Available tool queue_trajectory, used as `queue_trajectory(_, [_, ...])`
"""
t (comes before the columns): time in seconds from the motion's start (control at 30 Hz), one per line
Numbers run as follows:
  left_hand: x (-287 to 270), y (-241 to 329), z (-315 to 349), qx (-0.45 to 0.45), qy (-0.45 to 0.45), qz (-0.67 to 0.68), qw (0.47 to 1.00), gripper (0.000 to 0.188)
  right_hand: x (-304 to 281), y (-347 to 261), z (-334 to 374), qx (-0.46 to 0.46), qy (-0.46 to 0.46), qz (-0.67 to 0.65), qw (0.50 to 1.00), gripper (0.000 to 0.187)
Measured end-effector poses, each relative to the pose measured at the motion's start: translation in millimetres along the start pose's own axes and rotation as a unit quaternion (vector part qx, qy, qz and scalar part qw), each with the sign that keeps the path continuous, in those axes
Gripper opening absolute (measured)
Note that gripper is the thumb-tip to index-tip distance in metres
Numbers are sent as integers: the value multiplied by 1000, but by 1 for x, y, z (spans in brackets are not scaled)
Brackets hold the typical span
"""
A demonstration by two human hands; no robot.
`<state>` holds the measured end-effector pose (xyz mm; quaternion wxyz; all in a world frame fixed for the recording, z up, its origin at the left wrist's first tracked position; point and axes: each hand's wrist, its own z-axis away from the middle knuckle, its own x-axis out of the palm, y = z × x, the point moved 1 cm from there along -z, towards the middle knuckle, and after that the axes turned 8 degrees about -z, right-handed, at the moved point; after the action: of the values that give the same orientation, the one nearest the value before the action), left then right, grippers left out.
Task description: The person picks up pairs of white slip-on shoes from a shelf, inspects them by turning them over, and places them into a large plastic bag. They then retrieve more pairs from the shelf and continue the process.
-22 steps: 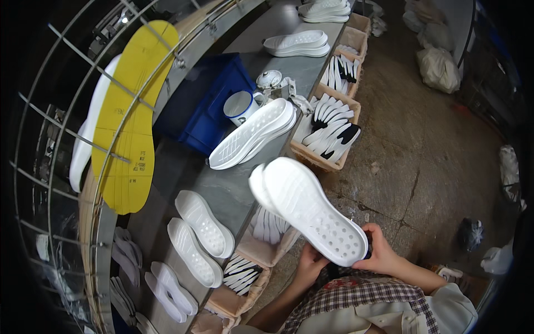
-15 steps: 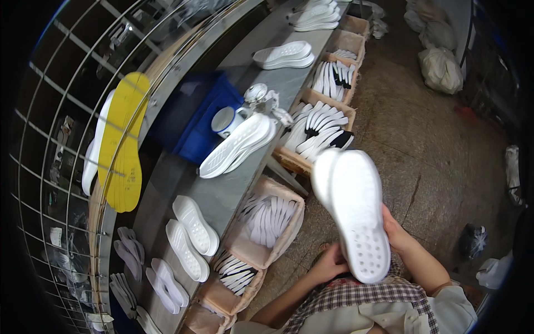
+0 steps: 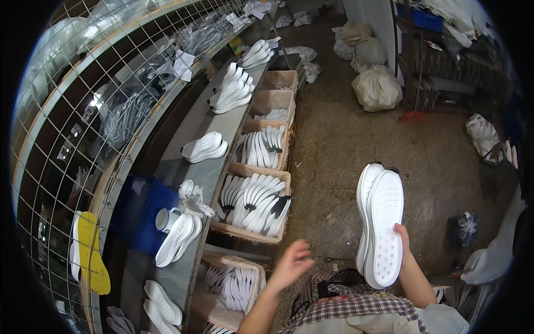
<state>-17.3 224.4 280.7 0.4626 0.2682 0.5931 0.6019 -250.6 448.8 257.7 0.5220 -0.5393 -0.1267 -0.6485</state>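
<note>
A pair of white shoe soles [image 3: 386, 206] stands upright before me, toes pointing away, with dark tips at the top and round dimples near the heel. My right hand [image 3: 404, 240] grips them from the right side, its thumb on the face of the front sole and its other fingers hidden behind. Apart from the soles, my left hand [image 3: 293, 263] hangs in the air with loosely curled, parted fingers and nothing in it. Close to its left is a bin [image 3: 257, 278] holding light lilac-white strips.
A grey bench [image 3: 219, 161] on the left carries white soles [image 3: 181, 238] and a mug [image 3: 166, 220]. Beside it stand more lined bins [image 3: 250, 238] of white and black strips. A yellow insole [image 3: 93, 256] hangs on the wire grid. Filled sacks [image 3: 377, 89] lie on the far floor.
My left hand has come away from the soles and moved left. The pair stays in my right hand, farther right in view. My view has turned, showing more floor and bench ahead.
</note>
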Motion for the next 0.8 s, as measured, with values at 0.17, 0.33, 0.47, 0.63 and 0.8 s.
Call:
queue_trajectory(0.17, [-155, -55, 8, 59, 559, 151, 813, 31, -7, -19, -53, -20, 97, 23, 995, 61])
queue_trajectory(0.33, [-308, -95, 64, -30, 812, 220, 539, 61, 24, -26, -129, -9, 14, 19, 1000, 61])
queue_trajectory(0.47, [-373, -116, 85, -84, 790, 361, 488, 59, 67, -27, -198, 33, 22, 70, 997, 60])
queue_trajectory(0.63, [-401, -163, 117, -153, 740, 329, 566, 56, 113, -30, -267, 84, 42, 110, 990, 64])
queue_trajectory(0.8, [-400, -173, 112, -149, 723, 388, 551, 56, 134, -42, -341, 186, -18, 115, 976, 59])
